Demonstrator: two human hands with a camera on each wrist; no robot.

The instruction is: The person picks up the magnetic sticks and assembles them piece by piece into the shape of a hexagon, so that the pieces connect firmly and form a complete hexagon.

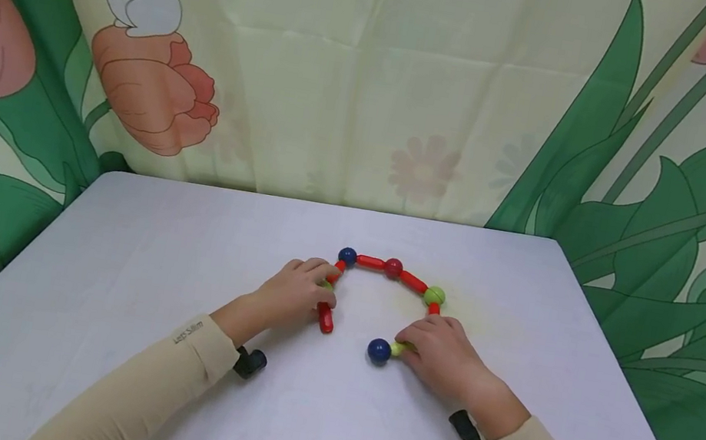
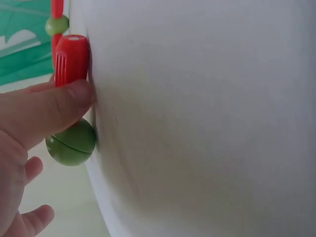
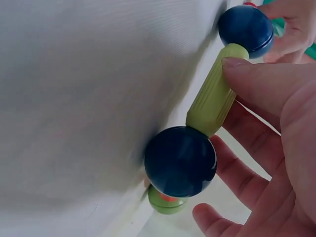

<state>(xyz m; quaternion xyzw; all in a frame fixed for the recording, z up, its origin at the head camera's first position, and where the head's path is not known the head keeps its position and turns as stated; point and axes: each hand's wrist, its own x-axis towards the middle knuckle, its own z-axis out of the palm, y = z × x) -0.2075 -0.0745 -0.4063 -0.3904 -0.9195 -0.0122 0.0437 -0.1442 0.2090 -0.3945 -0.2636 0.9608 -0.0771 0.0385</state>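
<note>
On the table, a curved chain of magnetic rods and balls runs between the hands. My left hand (image 1: 288,291) holds its left end, thumb and finger pinching a red rod (image 2: 72,58) beside a green ball (image 2: 71,143). From there the chain passes a blue ball (image 1: 348,256), a red ball (image 1: 392,268) and another green ball (image 1: 434,296), joined by red rods. My right hand (image 1: 445,356) pinches a yellow-green rod (image 3: 212,94) with a blue ball (image 3: 180,161) at one end and a second blue ball (image 3: 245,30) at the other. In the head view the right hand hides the nearer blue ball.
A white-covered table (image 1: 103,287) lies under everything. Behind it hangs a printed curtain (image 1: 359,96) with tulips and a cartoon animal. Dark wrist cameras (image 1: 466,430) are strapped at both cuffs.
</note>
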